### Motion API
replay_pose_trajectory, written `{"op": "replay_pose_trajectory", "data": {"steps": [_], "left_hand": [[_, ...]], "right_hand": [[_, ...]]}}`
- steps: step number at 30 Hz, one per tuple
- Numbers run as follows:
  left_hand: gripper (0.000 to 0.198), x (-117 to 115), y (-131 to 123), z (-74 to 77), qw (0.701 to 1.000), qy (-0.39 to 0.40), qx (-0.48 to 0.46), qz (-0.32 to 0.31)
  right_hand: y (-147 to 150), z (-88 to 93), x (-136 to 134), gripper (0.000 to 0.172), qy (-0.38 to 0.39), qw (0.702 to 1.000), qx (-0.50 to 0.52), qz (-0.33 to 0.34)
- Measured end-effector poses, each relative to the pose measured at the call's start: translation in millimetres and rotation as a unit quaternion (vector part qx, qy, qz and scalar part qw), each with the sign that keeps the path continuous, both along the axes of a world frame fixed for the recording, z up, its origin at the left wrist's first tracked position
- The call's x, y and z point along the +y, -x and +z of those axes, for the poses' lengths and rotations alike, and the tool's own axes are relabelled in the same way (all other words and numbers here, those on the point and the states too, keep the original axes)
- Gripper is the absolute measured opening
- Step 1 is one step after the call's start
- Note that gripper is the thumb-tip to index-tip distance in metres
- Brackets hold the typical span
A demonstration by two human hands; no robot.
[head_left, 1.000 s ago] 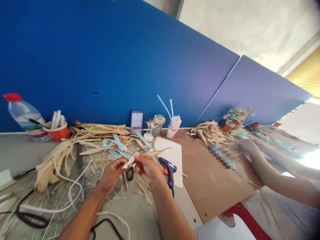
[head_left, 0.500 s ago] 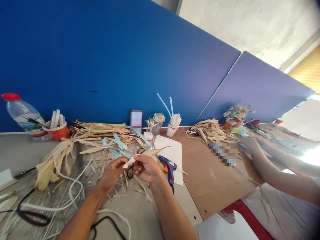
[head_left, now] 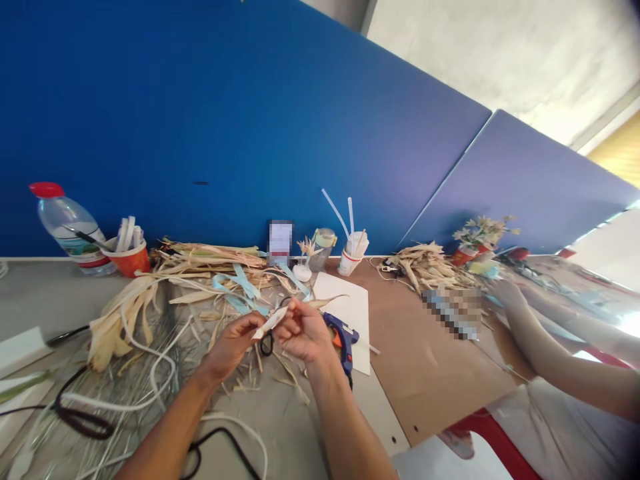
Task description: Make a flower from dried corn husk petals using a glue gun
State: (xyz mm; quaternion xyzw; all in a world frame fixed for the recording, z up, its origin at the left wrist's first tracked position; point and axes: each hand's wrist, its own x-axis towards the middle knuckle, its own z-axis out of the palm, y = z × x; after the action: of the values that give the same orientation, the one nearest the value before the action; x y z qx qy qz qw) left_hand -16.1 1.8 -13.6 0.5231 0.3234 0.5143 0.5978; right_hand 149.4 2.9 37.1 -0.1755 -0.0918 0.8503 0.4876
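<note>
My left hand (head_left: 231, 345) and my right hand (head_left: 303, 331) meet above the table, both pinching a pale strip of dried husk (head_left: 271, 323) between thumb and fingers. Its pointed end reaches toward the white paper sheet (head_left: 350, 312). Black-handled scissors (head_left: 267, 342) lie on the table right below the strip, between my hands. A blue glue gun (head_left: 341, 338) lies just right of my right hand, on the edge of the paper.
Dried husk leaves (head_left: 165, 287) and light blue strips (head_left: 235, 288) are heaped behind my hands. A water bottle (head_left: 70, 230), red cup (head_left: 130, 257) and white cup (head_left: 350, 257) line the blue partition (head_left: 225, 120). Black cable (head_left: 80, 420) loops at left. Another person's arm (head_left: 545, 353) rests at right.
My hands have shifted slightly right and kept working the husk strip; the camera view has drifted a little. Otherwise the table is unchanged.
</note>
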Motion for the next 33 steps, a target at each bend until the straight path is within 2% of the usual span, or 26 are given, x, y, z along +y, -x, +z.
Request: {"op": "replay_pose_trajectory", "data": {"steps": [2, 4, 7, 10, 14, 17, 22, 25, 29, 33], "left_hand": [[0.015, 1, 0, -0.3, 0.999, 0.018, -0.016, 0.034], [0.018, 3, -1, -0.3, 0.995, 0.029, -0.037, 0.09], [0.018, 7, -1, -0.7, 0.984, -0.004, -0.032, 0.177], [0.015, 9, 1, -2.0, 0.967, -0.075, 0.03, 0.241], [0.008, 8, 4, -2.9, 0.924, -0.185, 0.137, 0.306], [0.005, 5, 5, -1.8, 0.899, -0.246, 0.172, 0.318], [0.006, 2, 3, 0.0, 0.894, -0.261, 0.199, 0.306], [0.009, 1, 2, -2.6, 0.902, -0.226, 0.197, 0.312], [0.017, -2, -1, -5.5, 0.929, -0.128, 0.171, 0.303], [0.019, -4, -4, -0.6, 0.945, -0.08, 0.127, 0.292]], "right_hand": [[-5, 5.2, 0, 0.021, -0.025, 0.997, 0.031, -0.06], [-7, 7.7, -2, 0.027, -0.046, 0.997, 0.029, -0.061], [0, 5.2, -7, 0.04, -0.07, 0.997, -0.025, 0.026], [12, 0.5, -12, 0.052, -0.088, 0.987, -0.086, 0.105], [20, -2.8, -16, 0.048, -0.085, 0.98, -0.101, 0.146], [21, -3.1, -16, 0.038, -0.081, 0.98, -0.094, 0.155], [21, 0.8, -19, 0.025, -0.09, 0.979, -0.105, 0.147], [24, 3.3, -22, 0.019, -0.098, 0.978, -0.137, 0.124], [30, 2.2, -24, 0.016, -0.122, 0.966, -0.216, 0.076], [35, 0.1, -24, 0.017, -0.146, 0.952, -0.266, 0.039]]}}
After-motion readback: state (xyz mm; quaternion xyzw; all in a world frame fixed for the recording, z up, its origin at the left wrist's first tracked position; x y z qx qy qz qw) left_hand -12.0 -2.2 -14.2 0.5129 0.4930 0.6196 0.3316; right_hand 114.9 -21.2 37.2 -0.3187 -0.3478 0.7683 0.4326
